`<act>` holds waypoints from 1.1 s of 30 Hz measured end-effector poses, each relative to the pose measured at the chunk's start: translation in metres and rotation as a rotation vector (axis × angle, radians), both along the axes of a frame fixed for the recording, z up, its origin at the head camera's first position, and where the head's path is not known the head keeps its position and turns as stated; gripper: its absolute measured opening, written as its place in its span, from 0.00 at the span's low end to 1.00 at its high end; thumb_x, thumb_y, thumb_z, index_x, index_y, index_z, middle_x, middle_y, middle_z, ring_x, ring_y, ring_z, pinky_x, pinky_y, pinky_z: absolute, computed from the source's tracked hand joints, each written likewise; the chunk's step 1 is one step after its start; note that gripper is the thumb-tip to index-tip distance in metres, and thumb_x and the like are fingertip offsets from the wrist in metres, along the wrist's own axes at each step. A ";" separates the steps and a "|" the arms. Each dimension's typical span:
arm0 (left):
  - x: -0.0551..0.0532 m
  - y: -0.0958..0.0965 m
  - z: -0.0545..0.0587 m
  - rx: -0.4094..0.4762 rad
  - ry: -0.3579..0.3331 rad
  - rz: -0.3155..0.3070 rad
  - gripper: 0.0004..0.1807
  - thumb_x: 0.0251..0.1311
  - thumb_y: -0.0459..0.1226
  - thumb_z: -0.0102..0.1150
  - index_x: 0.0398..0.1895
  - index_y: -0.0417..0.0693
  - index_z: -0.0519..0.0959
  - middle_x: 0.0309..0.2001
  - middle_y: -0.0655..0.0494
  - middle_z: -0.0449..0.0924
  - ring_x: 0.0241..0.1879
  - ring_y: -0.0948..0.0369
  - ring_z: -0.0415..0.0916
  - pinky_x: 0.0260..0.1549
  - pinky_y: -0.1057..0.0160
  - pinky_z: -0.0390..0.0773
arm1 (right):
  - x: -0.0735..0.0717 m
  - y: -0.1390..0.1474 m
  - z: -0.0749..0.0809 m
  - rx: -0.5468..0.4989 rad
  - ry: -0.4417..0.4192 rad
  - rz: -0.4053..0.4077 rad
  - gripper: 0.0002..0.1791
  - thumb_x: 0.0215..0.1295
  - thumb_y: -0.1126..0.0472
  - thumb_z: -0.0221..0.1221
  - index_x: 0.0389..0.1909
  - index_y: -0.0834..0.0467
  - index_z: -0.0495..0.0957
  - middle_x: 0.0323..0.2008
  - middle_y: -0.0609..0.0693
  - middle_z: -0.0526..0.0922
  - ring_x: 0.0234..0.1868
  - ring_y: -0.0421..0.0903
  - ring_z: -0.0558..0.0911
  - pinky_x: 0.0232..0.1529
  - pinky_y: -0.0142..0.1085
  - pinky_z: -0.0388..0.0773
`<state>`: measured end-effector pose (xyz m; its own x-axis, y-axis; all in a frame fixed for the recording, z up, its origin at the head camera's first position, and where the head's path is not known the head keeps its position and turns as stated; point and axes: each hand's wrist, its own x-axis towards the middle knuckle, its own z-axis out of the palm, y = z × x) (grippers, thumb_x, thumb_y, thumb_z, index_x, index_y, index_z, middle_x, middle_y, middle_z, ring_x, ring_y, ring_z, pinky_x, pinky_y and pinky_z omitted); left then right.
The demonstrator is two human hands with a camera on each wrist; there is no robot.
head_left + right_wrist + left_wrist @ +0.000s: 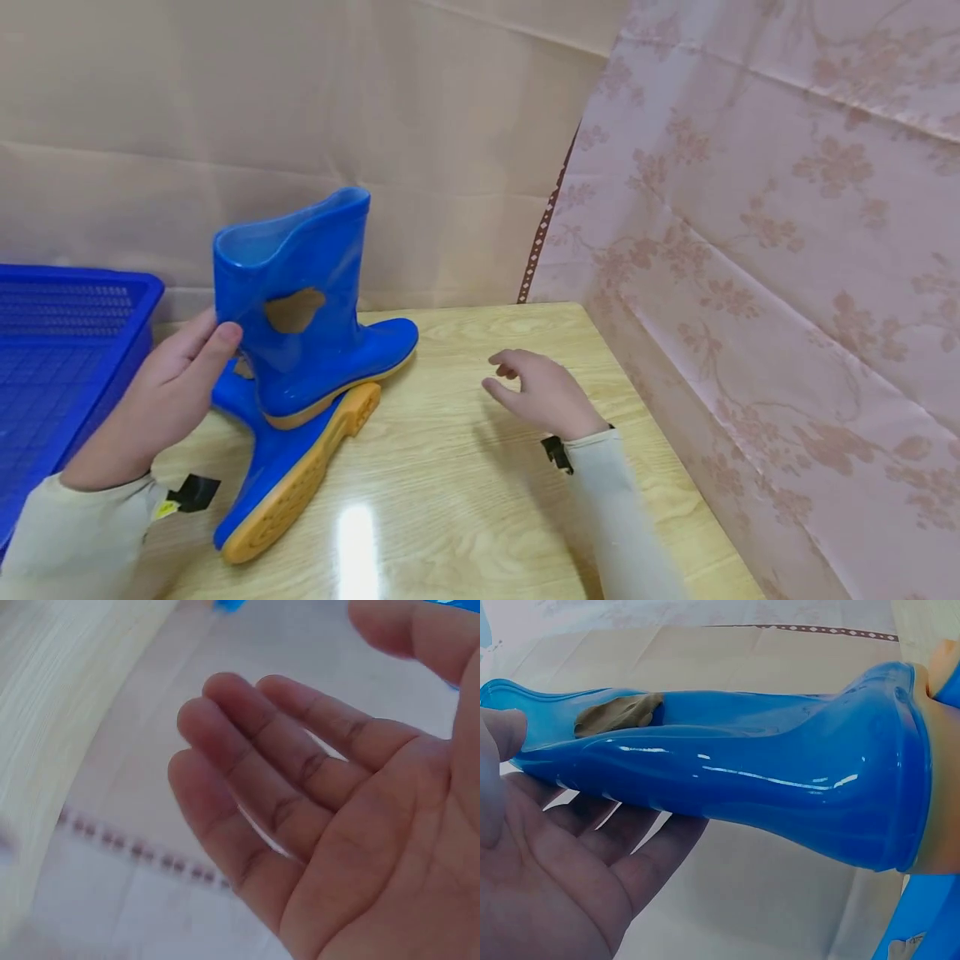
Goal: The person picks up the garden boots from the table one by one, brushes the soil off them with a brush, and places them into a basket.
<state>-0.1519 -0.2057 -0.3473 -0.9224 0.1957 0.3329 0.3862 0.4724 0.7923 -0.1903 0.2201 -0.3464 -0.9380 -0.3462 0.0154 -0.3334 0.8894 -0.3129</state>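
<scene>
My left hand [168,392] grips a blue rain boot [330,275] by the back of its shaft, the thumb on the near side. The boot stands upright, toe to the right, with a brown patch [295,312] on its shaft. In the left wrist view, the fingers [649,862] lie along the shaft. Below it, overlapped by its heel, a second blue rain boot [273,454] lies on its side, its yellow sole [300,492] turned to the right. My right hand [543,392] hovers over the table with loosely bent fingers [225,757] and nothing in it.
A blue plastic basket [123,342] sits at the left edge, close to my left forearm. The wood-grain table [450,492] meets a beige cloth [450,167] at the back and a pink floral cloth [750,250] on the right.
</scene>
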 end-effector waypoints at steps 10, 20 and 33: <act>0.002 0.007 0.006 0.025 0.015 -0.057 0.30 0.84 0.38 0.36 0.83 0.68 0.51 0.79 0.47 0.60 0.75 0.61 0.62 0.66 0.36 0.70 | -0.023 0.068 -0.026 0.169 -0.242 -0.202 0.20 0.72 0.47 0.62 0.52 0.59 0.82 0.49 0.55 0.88 0.45 0.53 0.85 0.46 0.51 0.83; 0.002 0.010 0.006 0.065 0.019 -0.108 0.30 0.84 0.38 0.34 0.84 0.68 0.50 0.80 0.47 0.56 0.76 0.38 0.55 0.58 0.18 0.59 | -0.025 0.071 -0.042 0.286 -0.307 -0.376 0.25 0.65 0.40 0.67 0.21 0.56 0.74 0.17 0.46 0.71 0.20 0.44 0.72 0.21 0.36 0.69; 0.003 0.012 0.009 0.080 0.017 -0.122 0.30 0.84 0.38 0.35 0.84 0.66 0.51 0.80 0.45 0.57 0.75 0.34 0.56 0.56 0.17 0.61 | -0.031 0.068 -0.043 0.202 -0.234 -0.299 0.08 0.75 0.63 0.56 0.42 0.65 0.79 0.34 0.57 0.86 0.29 0.50 0.83 0.31 0.45 0.82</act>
<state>-0.1484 -0.1935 -0.3386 -0.8877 0.2780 0.3671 0.4502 0.3565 0.8187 -0.2212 0.2881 -0.3893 -0.9677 -0.0324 -0.2499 0.0081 0.9872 -0.1592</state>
